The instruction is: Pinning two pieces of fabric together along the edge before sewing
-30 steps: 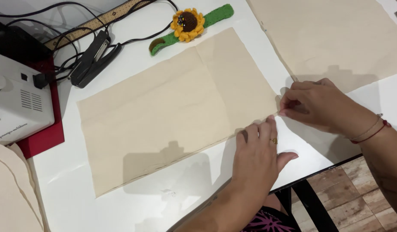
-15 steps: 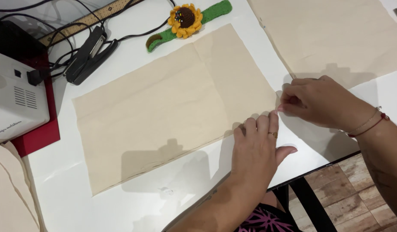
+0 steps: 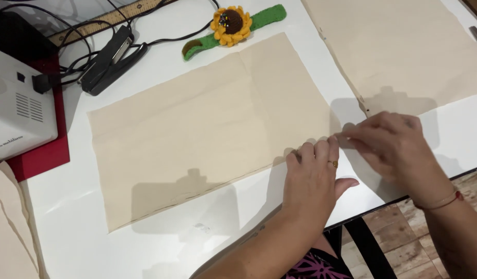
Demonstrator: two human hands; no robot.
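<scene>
A rectangular piece of beige fabric (image 3: 207, 124) lies flat on the white table (image 3: 94, 243). My left hand (image 3: 313, 178) rests palm down on the fabric's near right corner, fingers spread, a ring on one finger. My right hand (image 3: 391, 142) is just to the right of it, its thumb and fingers pinched together at the fabric's right corner edge. What the fingertips pinch is too small to make out. A red string bracelet sits on my right wrist.
A second beige fabric piece (image 3: 404, 51) lies at the back right. A sunflower pincushion on a green band (image 3: 231, 23), a black stapler (image 3: 112, 59), cables and a wooden ruler (image 3: 109, 18) sit at the back. A white machine (image 3: 19, 111) on a red mat stands at left.
My right hand has stayed at the fabric's right corner while my left hand slid slightly up toward it. The view has shifted a little.
</scene>
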